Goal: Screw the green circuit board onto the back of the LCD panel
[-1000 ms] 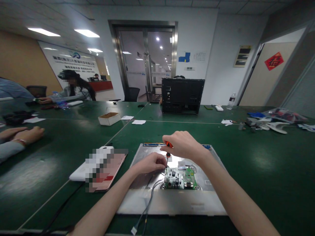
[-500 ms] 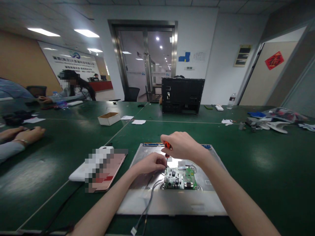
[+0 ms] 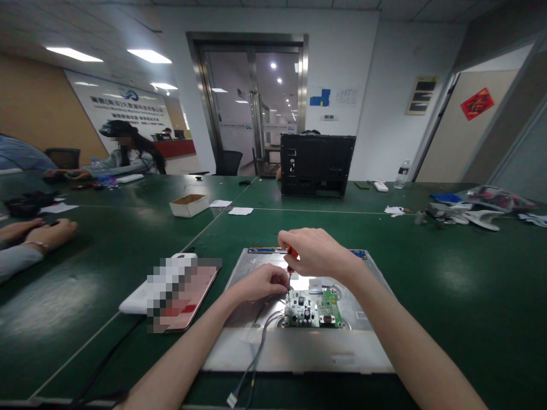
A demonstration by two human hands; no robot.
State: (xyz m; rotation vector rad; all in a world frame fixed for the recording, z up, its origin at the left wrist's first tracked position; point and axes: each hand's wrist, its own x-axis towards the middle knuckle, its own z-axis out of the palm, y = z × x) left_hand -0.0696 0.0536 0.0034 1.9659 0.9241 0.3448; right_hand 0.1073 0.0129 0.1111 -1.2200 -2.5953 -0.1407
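A screwdriver with an orange-red and black handle stands upright in my right hand, whose fingers wrap round its top. Its thin shaft points down at the upper left corner of a green circuit board. Beside the tip is my left hand, its fingers curled and pressed together; what they pinch, if anything, is hidden. The board lies on a silver metal panel flat on the table. Grey cables run from the board's left side to a white connector at the panel's front edge.
A white phone-like object and a pink one lie left of the panel. Farther back are an open carton, a black monitor housing and a bottle. Another person's hands rest at the left.
My hands, the screwdriver and the board look nearly unmoved. Across the table at the left, a seated person's hand has shifted farther left.
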